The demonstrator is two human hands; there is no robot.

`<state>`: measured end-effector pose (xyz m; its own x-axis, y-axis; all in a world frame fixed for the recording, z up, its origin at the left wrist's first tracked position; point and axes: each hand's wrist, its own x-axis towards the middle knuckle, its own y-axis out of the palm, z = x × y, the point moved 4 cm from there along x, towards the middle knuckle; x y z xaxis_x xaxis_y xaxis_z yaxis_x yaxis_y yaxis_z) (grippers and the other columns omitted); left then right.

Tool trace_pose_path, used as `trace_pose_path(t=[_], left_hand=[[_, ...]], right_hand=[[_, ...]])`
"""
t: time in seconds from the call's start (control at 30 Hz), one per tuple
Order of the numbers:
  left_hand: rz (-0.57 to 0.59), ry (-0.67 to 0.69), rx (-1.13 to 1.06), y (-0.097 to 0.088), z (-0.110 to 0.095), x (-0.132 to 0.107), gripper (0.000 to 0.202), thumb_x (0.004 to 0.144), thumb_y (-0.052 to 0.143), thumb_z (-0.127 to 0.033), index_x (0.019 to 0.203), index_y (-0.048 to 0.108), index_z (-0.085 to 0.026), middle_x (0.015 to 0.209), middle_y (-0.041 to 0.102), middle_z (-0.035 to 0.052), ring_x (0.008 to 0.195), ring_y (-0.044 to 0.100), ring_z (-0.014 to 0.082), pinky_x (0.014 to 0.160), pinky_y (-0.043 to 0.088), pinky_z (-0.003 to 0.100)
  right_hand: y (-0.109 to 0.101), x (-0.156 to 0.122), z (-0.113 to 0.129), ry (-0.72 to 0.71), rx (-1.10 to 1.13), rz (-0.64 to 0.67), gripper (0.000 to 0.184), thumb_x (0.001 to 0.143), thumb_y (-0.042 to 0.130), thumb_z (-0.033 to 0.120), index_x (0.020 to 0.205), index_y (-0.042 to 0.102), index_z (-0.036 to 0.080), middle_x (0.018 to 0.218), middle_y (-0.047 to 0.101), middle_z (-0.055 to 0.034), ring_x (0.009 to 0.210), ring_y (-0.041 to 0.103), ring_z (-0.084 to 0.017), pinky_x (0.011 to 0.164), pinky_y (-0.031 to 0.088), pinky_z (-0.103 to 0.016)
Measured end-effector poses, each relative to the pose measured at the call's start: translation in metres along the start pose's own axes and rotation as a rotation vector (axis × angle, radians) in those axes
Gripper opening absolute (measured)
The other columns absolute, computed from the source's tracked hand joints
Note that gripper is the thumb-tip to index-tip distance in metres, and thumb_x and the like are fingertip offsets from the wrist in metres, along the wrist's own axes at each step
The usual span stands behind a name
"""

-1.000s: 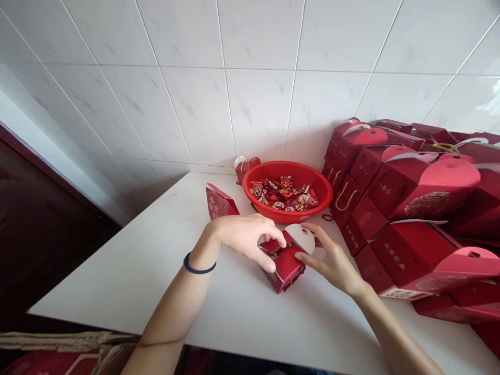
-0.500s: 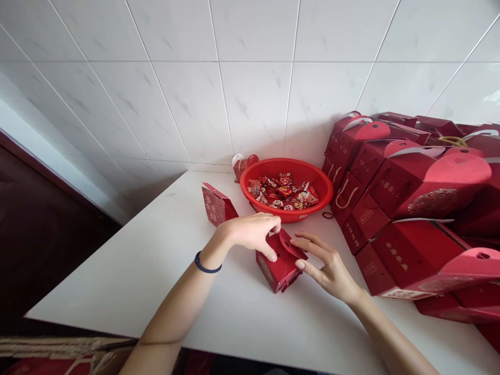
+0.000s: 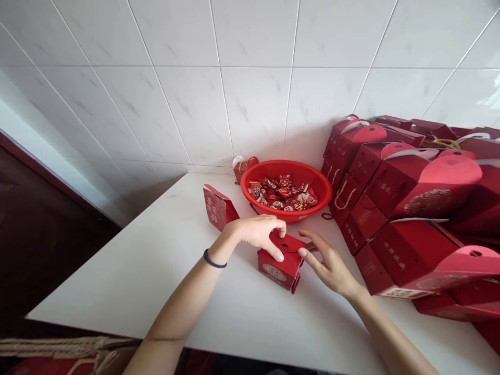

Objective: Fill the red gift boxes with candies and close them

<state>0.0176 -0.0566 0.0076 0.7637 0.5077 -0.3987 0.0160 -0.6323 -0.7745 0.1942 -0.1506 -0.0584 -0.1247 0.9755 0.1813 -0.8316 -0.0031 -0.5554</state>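
A small dark-red gift box stands on the white table, its round printed pattern facing me and a red cord hanging at its right end. My left hand grips it from the upper left, thumb on top and curled fingers at the far side. A red lid flap with a hole lies over the top. At the box's right end is my right hand, thumb and fingers apart, the thumb tip at the corner beside a dark side piece. What the left fingertips touch is hidden.
A red basin of wrapped sweets stands behind. Another red box is left of it, and a smaller one stands by the tiled wall. Stacked red gift boxes fill the right side. The table edge runs nearest me.
The gift box has turned, so its patterned face now points more towards me. My left hand has shifted slightly right with it. My right fingers have come off the lid flap to the box's end.
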Motion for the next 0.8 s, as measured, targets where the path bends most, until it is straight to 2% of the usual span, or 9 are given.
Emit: trace_pose_path(t=[0.07,0.17,0.27,0.33,0.4,0.47,0.53,0.63,0.8], left_hand=[[-0.031,-0.073,0.012,0.001,-0.003,-0.004,0.065,0.064,0.077,-0.064,0.110,0.057,-0.023,0.114,0.060,0.0066,0.103,0.056,0.0275,0.070,0.042,0.029],[-0.052,-0.175,0.018,0.002,-0.007,-0.010,0.076,0.064,0.073,-0.070,0.120,0.052,-0.022,0.117,0.060,0.0099,0.101,0.058,0.0287,0.069,0.044,0.030],[-0.031,-0.227,0.046,0.003,-0.009,-0.015,0.080,0.065,0.068,-0.074,0.121,0.052,-0.020,0.114,0.061,0.0123,0.095,0.061,0.0294,0.067,0.045,0.032],[-0.012,-0.226,0.063,0.003,-0.009,-0.015,0.078,0.067,0.066,-0.075,0.120,0.053,-0.018,0.112,0.062,0.0129,0.093,0.062,0.0298,0.066,0.044,0.032],[-0.012,-0.208,0.062,0.003,-0.008,-0.014,0.079,0.067,0.067,-0.074,0.121,0.053,-0.019,0.112,0.063,0.0131,0.094,0.063,0.0302,0.067,0.045,0.032],[-0.031,-0.187,0.045,0.003,-0.006,-0.012,0.082,0.066,0.068,-0.074,0.125,0.052,-0.020,0.117,0.062,0.0133,0.101,0.062,0.0311,0.072,0.047,0.032],[-0.046,-0.174,0.022,0.003,-0.003,-0.009,0.086,0.063,0.071,-0.074,0.129,0.051,-0.021,0.125,0.061,0.0135,0.110,0.060,0.0320,0.079,0.048,0.033],[-0.031,-0.163,-0.034,0.004,0.001,-0.003,0.092,0.060,0.074,-0.074,0.132,0.050,-0.023,0.134,0.059,0.0129,0.118,0.058,0.0324,0.085,0.049,0.034],[-0.066,-0.120,-0.150,0.004,0.004,0.005,0.092,0.057,0.081,-0.067,0.132,0.052,-0.021,0.141,0.057,0.0123,0.125,0.055,0.0329,0.094,0.047,0.035]], right_hand=[[0.001,0.001,-0.003,0.065,0.025,0.073,0.056,0.097,0.044,0.061,0.134,0.051,0.020,0.120,0.066,-0.0129,0.102,0.068,-0.024,0.086,0.056,-0.037],[0.001,0.003,-0.003,0.083,0.088,0.130,0.051,0.099,0.040,0.060,0.125,0.056,0.020,0.109,0.070,-0.0097,0.103,0.066,-0.023,0.090,0.053,-0.035],[-0.001,0.004,-0.002,0.077,0.089,0.080,0.050,0.099,0.036,0.061,0.100,0.063,0.019,0.095,0.070,-0.0071,0.089,0.065,-0.021,0.082,0.051,-0.032],[-0.001,0.005,-0.002,0.084,0.043,0.047,0.054,0.098,0.035,0.064,0.080,0.059,0.019,0.080,0.066,-0.0052,0.077,0.060,-0.019,0.074,0.049,-0.030],[0.000,0.005,-0.004,0.103,0.021,0.013,0.056,0.096,0.036,0.066,0.068,0.052,0.019,0.070,0.060,-0.0038,0.069,0.054,-0.017,0.067,0.045,-0.029],[0.000,0.006,-0.006,0.123,0.054,-0.008,0.055,0.092,0.041,0.066,0.065,0.050,0.019,0.067,0.057,-0.0030,0.066,0.050,-0.016,0.063,0.042,-0.028],[0.000,0.007,-0.007,0.149,0.150,0.012,0.049,0.087,0.049,0.063,0.067,0.054,0.018,0.069,0.057,-0.0026,0.068,0.050,-0.016,0.064,0.041,-0.028],[-0.001,0.007,-0.007,0.229,0.405,0.094,0.039,0.078,0.063,0.055,0.070,0.061,0.017,0.070,0.059,-0.0023,0.070,0.052,-0.016,0.070,0.044,-0.029],[-0.007,0.000,-0.001,0.333,0.773,0.154,0.038,0.073,0.073,0.052,0.072,0.057,0.017,0.073,0.060,-0.0043,0.069,0.054,-0.015,0.069,0.044,-0.028]])
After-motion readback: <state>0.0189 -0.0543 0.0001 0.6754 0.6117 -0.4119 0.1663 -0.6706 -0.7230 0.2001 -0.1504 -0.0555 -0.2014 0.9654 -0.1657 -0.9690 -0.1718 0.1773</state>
